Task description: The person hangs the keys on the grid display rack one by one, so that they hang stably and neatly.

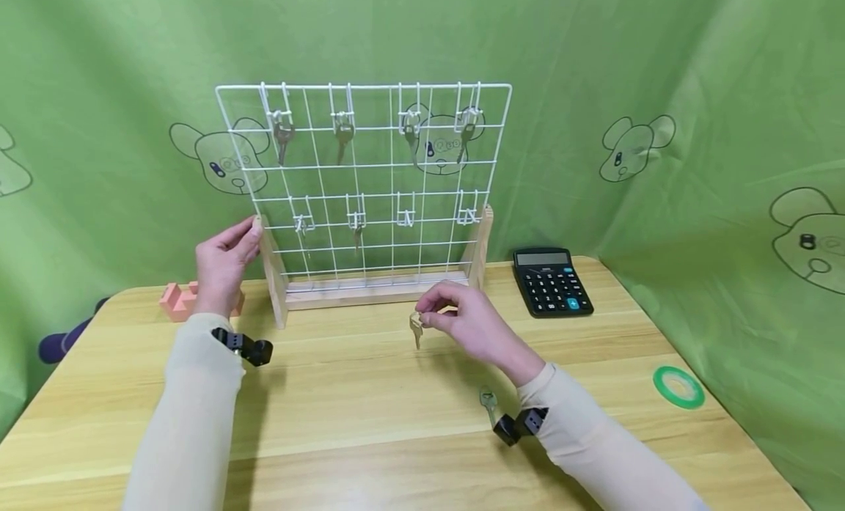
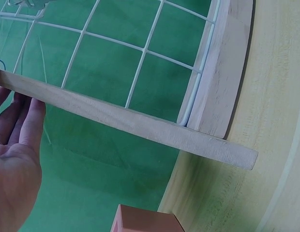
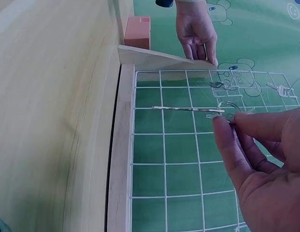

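A white wire grid rack (image 1: pixel 370 87) on a wooden stand is at the back of the table. Keys hang from every upper-row hook, such as this key (image 1: pixel 344 133), and from the two left hooks of the lower row. My left hand (image 1: pixel 221 269) pinches the top of the stand's left upright (image 1: pixel 273 284) between thumb and fingers. In front of the rack's base, my right hand (image 1: pixel 470 322) pinches a brass-coloured key (image 1: pixel 416 331) near its ring, shaft pointing down. The right wrist view shows this key (image 3: pixel 186 109) edge-on. Another key (image 1: pixel 488 401) lies on the table beside the right wrist.
A black calculator (image 1: pixel 553 282) sits right of the rack. Farther right lies a green tape roll (image 1: pixel 680 376) near the table's edge. A pink block-like object (image 1: pixel 174 303) stands behind the left wrist. Green cloth (image 1: pixel 561 56) hangs close behind the rack.
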A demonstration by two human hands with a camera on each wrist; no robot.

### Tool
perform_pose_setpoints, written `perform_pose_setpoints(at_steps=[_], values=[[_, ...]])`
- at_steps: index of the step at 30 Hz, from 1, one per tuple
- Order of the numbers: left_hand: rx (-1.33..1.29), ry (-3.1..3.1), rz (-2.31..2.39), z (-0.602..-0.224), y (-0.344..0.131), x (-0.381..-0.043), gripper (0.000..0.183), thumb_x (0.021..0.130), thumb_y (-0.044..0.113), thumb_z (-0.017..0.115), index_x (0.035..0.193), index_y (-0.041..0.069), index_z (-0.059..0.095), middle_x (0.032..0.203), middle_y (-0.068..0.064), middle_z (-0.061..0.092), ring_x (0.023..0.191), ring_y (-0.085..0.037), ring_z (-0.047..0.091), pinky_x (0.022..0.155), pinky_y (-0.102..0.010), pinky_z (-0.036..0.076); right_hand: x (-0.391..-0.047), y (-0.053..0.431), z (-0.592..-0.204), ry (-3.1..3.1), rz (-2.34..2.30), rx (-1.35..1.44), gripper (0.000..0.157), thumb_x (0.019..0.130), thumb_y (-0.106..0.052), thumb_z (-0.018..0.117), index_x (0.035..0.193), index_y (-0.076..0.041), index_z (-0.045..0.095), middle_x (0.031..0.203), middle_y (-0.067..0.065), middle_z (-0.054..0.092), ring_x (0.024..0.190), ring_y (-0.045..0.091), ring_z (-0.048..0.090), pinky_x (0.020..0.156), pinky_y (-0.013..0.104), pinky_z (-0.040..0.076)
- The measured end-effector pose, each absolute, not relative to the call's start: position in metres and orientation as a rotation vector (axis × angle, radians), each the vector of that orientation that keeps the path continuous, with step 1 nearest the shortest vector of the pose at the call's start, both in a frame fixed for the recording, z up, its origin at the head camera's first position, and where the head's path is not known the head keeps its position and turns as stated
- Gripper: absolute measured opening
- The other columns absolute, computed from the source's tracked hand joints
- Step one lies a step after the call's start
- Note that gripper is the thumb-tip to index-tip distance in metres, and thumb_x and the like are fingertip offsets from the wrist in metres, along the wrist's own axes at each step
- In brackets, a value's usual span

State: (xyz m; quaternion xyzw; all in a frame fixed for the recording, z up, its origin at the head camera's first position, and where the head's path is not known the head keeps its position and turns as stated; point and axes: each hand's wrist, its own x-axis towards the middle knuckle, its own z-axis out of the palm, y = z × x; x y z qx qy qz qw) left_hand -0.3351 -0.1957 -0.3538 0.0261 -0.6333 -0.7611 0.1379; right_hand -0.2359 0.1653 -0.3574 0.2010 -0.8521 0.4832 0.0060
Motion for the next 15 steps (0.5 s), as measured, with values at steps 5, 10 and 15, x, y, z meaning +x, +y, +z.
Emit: perform_pose_setpoints(at_steps=[5, 10, 15], values=[[0.066, -1.82, -2.213, -0.354, -0.196, -0.335, 0.052, 0.085, 0.022, 0.078, 0.131, 0.005, 0.06, 0.132, -0.014, 0.06, 0.114, -0.019, 0.06, 0.092, -0.02, 0.052, -0.241, 0.164, -0.356, -2.622, 1.51, 0.624, 0.012, 0.088, 0.001, 0.07, 0.097, -0.007, 0.069, 0.095, 0.003, 0.065, 0.091, 0.02, 0.061, 0.083, 0.032, 0.058], [0.05, -1.797, -2.227, -0.354, -0.196, -0.335, 0.052, 0.085, 0.021, 0.079, 0.13, 0.004, 0.06, 0.132, -0.014, 0.059, 0.114, -0.02, 0.06, 0.092, -0.021, 0.052, -0.247, 0.162, -0.354, -2.606, 1.512, 0.609, 0.013, 0.087, 0.0, 0.071, 0.098, -0.007, 0.068, 0.094, 0.003, 0.066, 0.09, 0.02, 0.062, 0.081, 0.032, 0.058], [0.048, -1.8, -2.224, -0.354, -0.195, -0.335, 0.052, 0.086, 0.021, 0.078, 0.131, 0.004, 0.06, 0.133, -0.015, 0.058, 0.114, -0.019, 0.06, 0.093, -0.02, 0.052, -0.25, 0.161, -0.353, -2.606, 1.548, 0.58, 0.013, 0.088, -0.001, 0.07, 0.1, -0.005, 0.068, 0.095, 0.004, 0.066, 0.089, 0.021, 0.063, 0.08, 0.033, 0.058]])
